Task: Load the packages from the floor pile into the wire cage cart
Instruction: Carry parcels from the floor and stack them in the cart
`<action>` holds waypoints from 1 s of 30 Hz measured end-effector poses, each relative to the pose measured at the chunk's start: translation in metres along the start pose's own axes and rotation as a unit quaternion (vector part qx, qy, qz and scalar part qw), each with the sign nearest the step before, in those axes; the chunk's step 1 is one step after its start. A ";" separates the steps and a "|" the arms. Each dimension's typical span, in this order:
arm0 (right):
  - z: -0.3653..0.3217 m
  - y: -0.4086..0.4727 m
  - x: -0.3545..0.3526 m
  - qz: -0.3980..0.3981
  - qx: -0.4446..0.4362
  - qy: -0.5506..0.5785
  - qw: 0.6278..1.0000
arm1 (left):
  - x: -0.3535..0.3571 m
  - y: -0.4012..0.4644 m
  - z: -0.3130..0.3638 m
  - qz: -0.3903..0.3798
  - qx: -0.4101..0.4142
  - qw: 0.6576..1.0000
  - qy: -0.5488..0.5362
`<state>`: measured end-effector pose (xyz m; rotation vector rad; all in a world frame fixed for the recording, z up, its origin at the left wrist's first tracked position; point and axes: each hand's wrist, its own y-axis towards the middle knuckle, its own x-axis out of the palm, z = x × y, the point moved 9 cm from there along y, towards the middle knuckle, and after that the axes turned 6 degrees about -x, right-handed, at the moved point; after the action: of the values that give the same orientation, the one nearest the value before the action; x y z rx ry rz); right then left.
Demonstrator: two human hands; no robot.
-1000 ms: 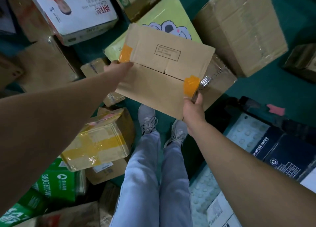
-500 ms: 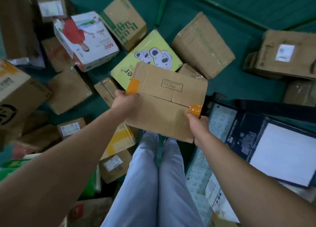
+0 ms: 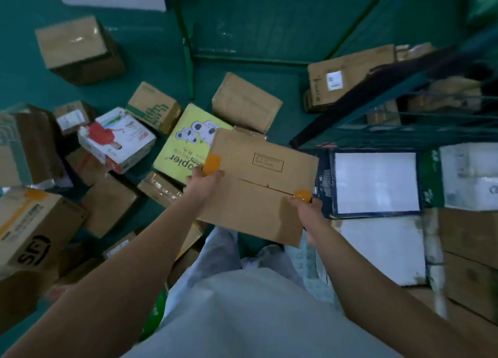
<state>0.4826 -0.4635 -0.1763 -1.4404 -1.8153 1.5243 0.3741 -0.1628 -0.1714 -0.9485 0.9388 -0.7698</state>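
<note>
Brown cardboard box with orange tape tabs (image 3: pixel 258 188) is up in the air dead centre, over the person's legs. Left hand (image 3: pixel 203 181) grips its 9 o'clock edge, right hand (image 3: pixel 307 212) grips the 3 o'clock edge, fingers wrapped round both. Dark wire cage cart (image 3: pixel 420 115) sits at 2 o'clock, a yellow koala-print copier-paper box (image 3: pixel 186 147) on the green floor (image 3: pixel 242 23) at 11.

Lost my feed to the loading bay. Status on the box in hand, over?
Left hand and right hand both grip the cardboard box, off the floor. Wire cage cart at right, already holding packages. Nothing seen between.
</note>
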 end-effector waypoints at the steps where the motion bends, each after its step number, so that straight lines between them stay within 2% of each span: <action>1: 0.008 -0.002 -0.015 0.009 -0.002 0.021 1.000 | 0.012 -0.009 0.000 -0.007 0.012 1.000 -0.006; 5: 0.045 -0.021 -0.086 0.031 -0.009 0.099 0.995 | 0.071 -0.055 0.006 -0.017 0.068 0.998 0.007; 10: 0.093 -0.048 -0.185 0.065 -0.026 0.172 0.983 | 0.157 -0.122 0.019 -0.032 0.114 0.990 0.074; 16: 0.143 -0.063 -0.283 0.109 -0.038 0.241 0.963 | 0.263 -0.180 0.030 -0.099 0.154 0.969 0.168; 21: 0.166 -0.056 -0.325 0.123 -0.008 0.248 0.961 | 0.326 -0.188 0.031 -0.168 0.126 0.954 0.213; 30: 0.143 -0.002 -0.379 0.144 0.014 0.249 0.958 | 0.407 -0.152 0.080 -0.204 0.084 0.935 0.278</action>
<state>0.5246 -0.8599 -0.1045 -1.9287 -1.3232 1.1506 0.5876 -0.5482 -0.1374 -0.7912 1.1517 -1.5033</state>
